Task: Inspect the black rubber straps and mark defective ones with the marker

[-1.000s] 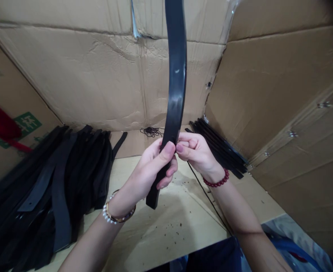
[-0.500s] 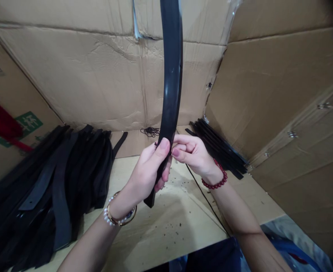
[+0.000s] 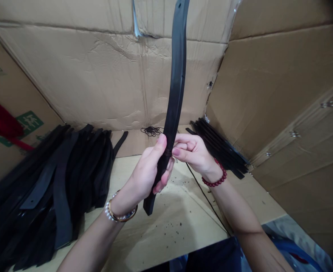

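My left hand (image 3: 147, 166) is wrapped round the lower part of a long, curved black strip (image 3: 175, 83), thumb along its side. The strip stands nearly upright, with a small hole near its top end. Just by the thumb, a thin dark cord appears wound across the strip. At that spot my right hand (image 3: 193, 153) is closed in a pinch against the strip's edge, on what looks like the thin black cord (image 3: 204, 194). The cord runs from below this hand down toward the lap; its end between the fingertips is hidden.
A big pile of black strips (image 3: 61, 189) lies at the left, and a smaller stack (image 3: 220, 147) at the right. A tangle of black cord (image 3: 151, 130) is at the back. Cardboard walls (image 3: 106, 83) surround the table (image 3: 143, 241), which has dark specks on it.
The strip has turned and tilted in my left hand, so its narrow edge shows more and its holed top end is in view. My right hand stays nearly in place.
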Demonstrator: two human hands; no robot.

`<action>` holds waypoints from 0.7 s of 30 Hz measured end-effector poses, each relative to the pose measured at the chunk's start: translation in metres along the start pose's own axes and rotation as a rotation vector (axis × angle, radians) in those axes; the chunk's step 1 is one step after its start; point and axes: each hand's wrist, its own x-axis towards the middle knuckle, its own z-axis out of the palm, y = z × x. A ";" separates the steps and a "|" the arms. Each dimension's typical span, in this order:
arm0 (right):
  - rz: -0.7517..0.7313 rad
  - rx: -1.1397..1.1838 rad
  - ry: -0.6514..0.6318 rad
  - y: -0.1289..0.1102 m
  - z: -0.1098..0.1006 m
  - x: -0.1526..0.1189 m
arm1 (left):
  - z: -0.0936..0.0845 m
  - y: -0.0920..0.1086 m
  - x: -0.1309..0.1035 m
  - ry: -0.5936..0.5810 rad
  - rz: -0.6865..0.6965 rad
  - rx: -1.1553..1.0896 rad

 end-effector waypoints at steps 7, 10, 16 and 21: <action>-0.120 -0.204 0.174 -0.013 0.012 -0.007 | -0.003 0.001 0.007 0.052 -0.003 -0.180; -0.179 -0.347 0.239 -0.018 0.018 -0.013 | -0.004 0.002 0.007 0.068 0.013 -0.184; -0.118 -0.211 0.156 -0.012 0.013 -0.008 | 0.000 0.004 0.004 -0.009 0.041 -0.231; 0.005 -0.032 -0.053 -0.007 0.003 0.000 | -0.003 0.007 0.004 -0.210 -0.133 -0.282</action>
